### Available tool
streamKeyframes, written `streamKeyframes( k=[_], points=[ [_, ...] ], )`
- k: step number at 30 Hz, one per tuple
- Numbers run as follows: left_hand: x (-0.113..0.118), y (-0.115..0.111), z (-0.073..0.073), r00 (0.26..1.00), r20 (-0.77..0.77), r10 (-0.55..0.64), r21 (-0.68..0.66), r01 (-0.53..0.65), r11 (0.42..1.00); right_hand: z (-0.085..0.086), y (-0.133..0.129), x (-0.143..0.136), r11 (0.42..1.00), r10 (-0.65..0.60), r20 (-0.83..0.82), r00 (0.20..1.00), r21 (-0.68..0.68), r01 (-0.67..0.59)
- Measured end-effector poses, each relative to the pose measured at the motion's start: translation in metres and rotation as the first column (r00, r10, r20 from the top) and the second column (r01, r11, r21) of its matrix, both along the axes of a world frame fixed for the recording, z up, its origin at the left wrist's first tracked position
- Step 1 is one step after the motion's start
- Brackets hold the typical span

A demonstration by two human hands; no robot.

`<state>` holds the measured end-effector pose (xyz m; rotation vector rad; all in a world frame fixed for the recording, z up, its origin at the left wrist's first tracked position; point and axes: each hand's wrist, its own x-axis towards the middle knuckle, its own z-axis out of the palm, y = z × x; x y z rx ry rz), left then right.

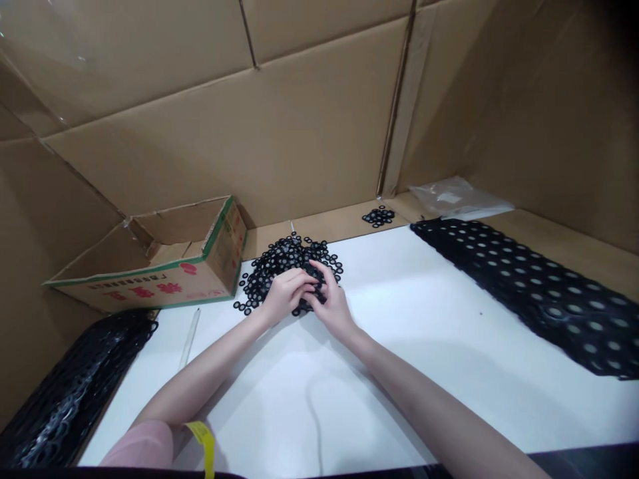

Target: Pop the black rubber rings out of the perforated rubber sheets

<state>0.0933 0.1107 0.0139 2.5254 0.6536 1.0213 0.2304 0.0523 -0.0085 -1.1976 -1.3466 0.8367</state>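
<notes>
A heap of small black rings (279, 256) lies on the white tabletop in front of me. At its near edge, my left hand (288, 294) is closed, its fingers pressed together and reaching toward the other hand. My right hand (333, 305) curls in from the right with thumb and fingers bent around black rings, close to the left fingertips. The two hands almost touch, or touch, at the fingertips. Whatever the left fingers pinch is too small and dark to make out.
A cardboard box (150, 283) stands at the left. Below it lies a black bundle (74, 392); a thin white stick (190, 338) is nearby. A small ring cluster (378, 216) sits at the back. On the right are a perforated black sheet (529, 279) and a clear plastic bag (456, 195). Cardboard walls (319, 133) enclose the table.
</notes>
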Motion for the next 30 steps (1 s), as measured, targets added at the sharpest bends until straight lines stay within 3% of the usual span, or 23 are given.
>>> streamKeyframes(
  k=[6, 12, 19, 25, 30],
  points=[
    [0.011, -0.004, -0.007, 0.995, 0.042, 0.094, -0.156, -0.087, 0.984, 0.003, -0.001, 0.002, 0.998, -0.04, 0.106, 0.994, 0.045, 0.036],
    [0.016, 0.008, -0.006, 0.958, 0.136, 0.254, -0.351, -0.193, 0.916, 0.001, 0.0, 0.0, 0.993, 0.022, 0.109, 0.994, 0.11, -0.034],
    [0.022, 0.026, 0.003, 0.891, 0.241, 0.385, -0.427, -0.259, 0.867, 0.003, 0.004, 0.002, 0.995, 0.033, 0.027, 0.999, 0.093, -0.035],
    [0.032, 0.03, -0.004, 0.857, 0.301, 0.419, -0.449, -0.26, 0.855, 0.0, 0.006, 0.005, 0.995, -0.016, 0.029, 0.999, 0.096, 0.013],
    [0.013, 0.069, 0.003, 0.759, 0.38, 0.529, -0.44, -0.355, 0.825, -0.006, 0.002, 0.002, 0.997, 0.021, 0.075, 0.997, 0.068, -0.026]
  ],
)
